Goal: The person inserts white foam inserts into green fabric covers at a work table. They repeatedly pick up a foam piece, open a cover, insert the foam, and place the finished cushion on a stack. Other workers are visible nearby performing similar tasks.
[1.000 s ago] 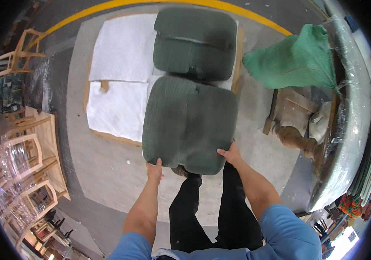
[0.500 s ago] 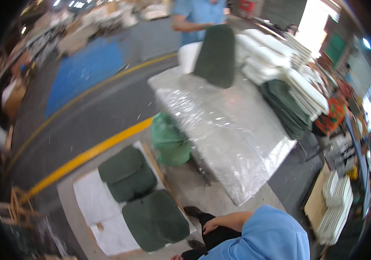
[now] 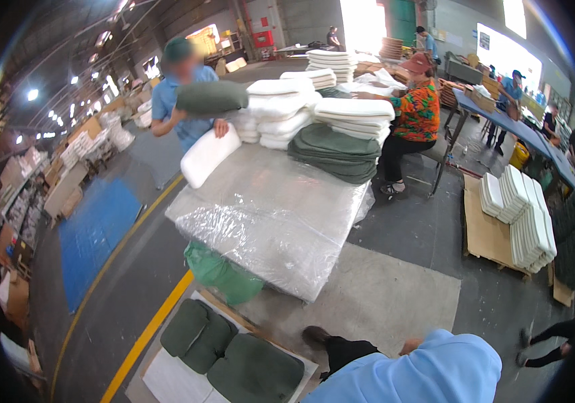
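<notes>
My right hand [image 3: 410, 346] hangs beside my dark trousers, mostly hidden by my light blue sleeve [image 3: 428, 369]. Its fingers do not show clearly, and nothing can be seen in it. My left hand is out of view. Closest to me, dark green cushions [image 3: 255, 368] lie on a low platform covered with white sheets [image 3: 174, 379]. Past them stands a table wrapped in clear plastic [image 3: 260, 208]. At its far left corner, a co-worker in a blue shirt holds up a dark green cushion [image 3: 212, 99] and touches a white foam pad [image 3: 211, 156].
White foam pads [image 3: 281, 111] and folded dark green covers [image 3: 334, 151] are stacked on the table. A green plastic bag [image 3: 220, 272] sits under its edge. Another person in a patterned shirt [image 3: 418, 104] sits behind. More white pads [image 3: 529, 221] stand on a pallet at right.
My view has swung up and to the right. My left hand has left the picture, and my right hand is now more covered by my sleeve. The co-worker's green cushion has tipped to lie sideways.
</notes>
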A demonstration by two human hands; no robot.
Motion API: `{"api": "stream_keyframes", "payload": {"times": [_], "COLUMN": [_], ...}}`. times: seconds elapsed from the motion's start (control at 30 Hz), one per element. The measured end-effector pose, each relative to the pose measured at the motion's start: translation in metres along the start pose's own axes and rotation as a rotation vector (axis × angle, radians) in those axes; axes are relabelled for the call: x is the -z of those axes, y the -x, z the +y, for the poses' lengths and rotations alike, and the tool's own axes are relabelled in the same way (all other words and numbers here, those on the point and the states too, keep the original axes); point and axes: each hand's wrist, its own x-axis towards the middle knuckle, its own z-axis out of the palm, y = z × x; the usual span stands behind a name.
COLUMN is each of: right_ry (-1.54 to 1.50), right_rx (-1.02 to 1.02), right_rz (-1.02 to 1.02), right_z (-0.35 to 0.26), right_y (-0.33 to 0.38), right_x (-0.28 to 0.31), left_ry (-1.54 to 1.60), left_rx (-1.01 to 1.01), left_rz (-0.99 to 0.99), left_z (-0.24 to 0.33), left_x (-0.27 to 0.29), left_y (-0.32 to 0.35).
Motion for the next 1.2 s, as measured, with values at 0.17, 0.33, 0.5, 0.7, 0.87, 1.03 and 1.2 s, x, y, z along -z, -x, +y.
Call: {"api": "stream_keyframes", "payload": {"times": [0.17,0.33,0.5,0.7,0.87,1.03,1.2], "right_ry": [0.157,-0.261,-0.465,-0.602,-0.642,-1.113,-1.113], "right_rx": [-0.149,-0.448,-0.417,-0.799,-0.704,-0.51,-0.482], "right_rz": [0.028,0.501,0.505,0.444,0.621,0.636,0.4], "right_z": [0.016,-0.039,0.004,0.132,0.158,0.112,0.121], "right_y": [0.005,-0.016,0.012,0.051,0.046,0.003,-0.032], "right_x": [-0.009,0.047,0.141,0.233,0.306,0.364,0.373], "left_ry": [-0.109,-0.302,-0.424,-0.616,-0.777,-0.886,-0.813], "left_rx": [-0.037,-0.067,-0.084,-0.16,-0.281,-0.449,-0.258], "left_rz": [-0.019,-0.051,-0.108,-0.281,-0.441,-0.598,-0.542], "left_z": [0.014,0.06,0.1,0.154,0.199,0.243,0.291], "left_x": [-0.049,-0.129,-0.22,-0.353,-0.452,-0.513,-0.569], "left_y": [0.011,0.009,-0.016,-0.064,-0.099,-0.131,-0.171]}}
